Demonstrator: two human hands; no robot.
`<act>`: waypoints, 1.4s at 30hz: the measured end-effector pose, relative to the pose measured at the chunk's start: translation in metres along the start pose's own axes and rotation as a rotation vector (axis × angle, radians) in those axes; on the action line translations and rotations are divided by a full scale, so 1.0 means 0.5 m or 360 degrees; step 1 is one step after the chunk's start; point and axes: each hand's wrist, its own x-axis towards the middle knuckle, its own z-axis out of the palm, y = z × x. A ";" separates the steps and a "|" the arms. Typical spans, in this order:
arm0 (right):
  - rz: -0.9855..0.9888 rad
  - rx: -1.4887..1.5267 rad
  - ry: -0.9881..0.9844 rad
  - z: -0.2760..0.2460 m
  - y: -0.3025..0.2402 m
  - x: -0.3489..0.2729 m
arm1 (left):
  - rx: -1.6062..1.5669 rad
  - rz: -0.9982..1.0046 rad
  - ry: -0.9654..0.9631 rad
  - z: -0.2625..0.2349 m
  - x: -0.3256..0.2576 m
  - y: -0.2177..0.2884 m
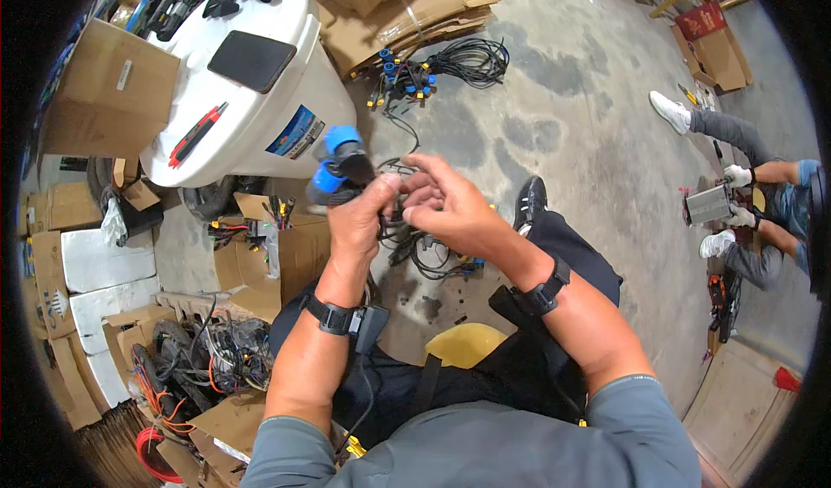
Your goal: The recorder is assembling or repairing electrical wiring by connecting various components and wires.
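My left hand [368,211] is closed around black cable connectors with bright blue collars [344,140], which stick up past its thumb side. Black cable runs down from that grip. Close beside it, my right hand [452,201] has its fingers loosely curled and apart, at the cable; no object shows plainly in it. Below both hands a tangle of black cables [420,254] hangs or lies between my legs, partly hidden by the hands. Farther off on the floor lies a coiled black cable bundle [472,61] with blue and yellow connector ends [402,77].
A white tub [303,81] at the left bears a phone [252,61] and a red-black cutter [197,135]. Cardboard boxes [112,86] and a box of tangled wires [234,354] stand left. At right a co-worker's gloved hands [738,176] hold a grey metal box [708,204].
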 end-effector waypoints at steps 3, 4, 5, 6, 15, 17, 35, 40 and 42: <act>-0.0042 -0.0292 -0.0132 0.018 0.043 -0.001 | -0.0115 0.0073 0.0008 -0.013 0.009 -0.013; -0.0139 -0.0395 -0.0228 0.028 0.043 -0.001 | -0.0148 0.0133 0.0016 -0.012 0.008 -0.014; -0.0186 -0.0355 -0.0287 0.032 0.033 -0.004 | -0.0181 0.0194 0.0024 -0.012 0.008 -0.015; -0.0185 -0.0353 -0.0280 0.038 0.036 -0.003 | -0.0179 0.0189 0.0018 -0.009 0.006 -0.014; -0.0479 -0.0755 0.0042 0.047 0.048 0.008 | 0.0071 0.0539 -0.0006 0.009 0.003 0.004; -0.0431 -0.0565 0.0117 0.054 0.043 0.006 | -0.0033 0.0488 0.0114 0.005 0.006 0.004; -0.0485 -0.1171 -0.0293 -0.006 0.046 -0.005 | -0.0538 -0.0035 -0.0222 -0.079 -0.005 0.079; -0.0541 -0.1195 -0.0414 -0.052 0.018 0.000 | -0.0253 0.0100 -0.0195 -0.089 -0.008 0.097; -0.0309 -0.1259 -0.0438 -0.060 -0.028 -0.001 | -0.0206 0.0145 -0.0057 -0.076 -0.009 0.103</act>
